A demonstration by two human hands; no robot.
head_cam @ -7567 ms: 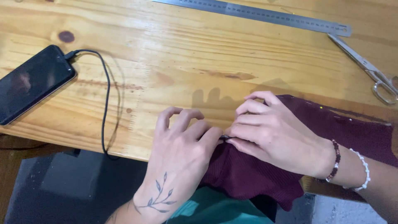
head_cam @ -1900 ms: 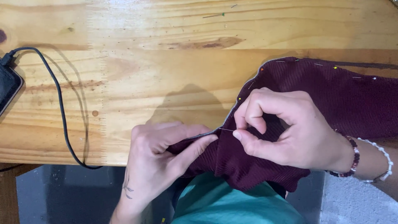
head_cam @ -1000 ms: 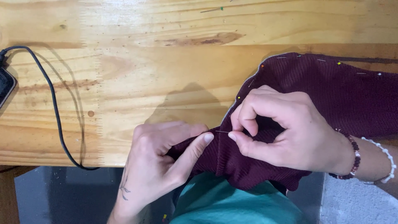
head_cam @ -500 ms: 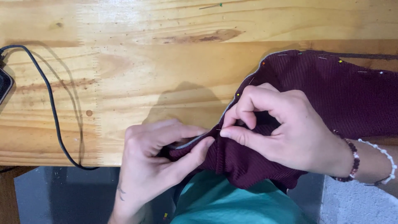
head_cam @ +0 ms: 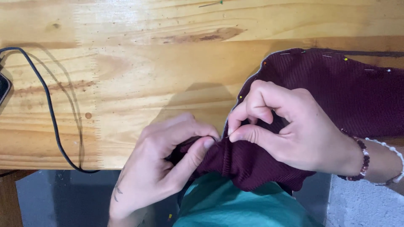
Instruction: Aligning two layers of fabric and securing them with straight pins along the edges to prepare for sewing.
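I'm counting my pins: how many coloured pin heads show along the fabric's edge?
4 show on the maroon fabric: orange top left, yellow below it, yellow and white along the top. The hands may hide more.

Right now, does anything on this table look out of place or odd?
One green-headed pin lies loose at the far edge of the wooden table, apart from the pins along the maroon fabric edge. A black cable droops over the near edge. Nothing looks damaged.

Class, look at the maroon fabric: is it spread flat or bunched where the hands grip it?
Bunched. The maroon fabric lies flat on the table but gathers into folds between the left hand and right hand.
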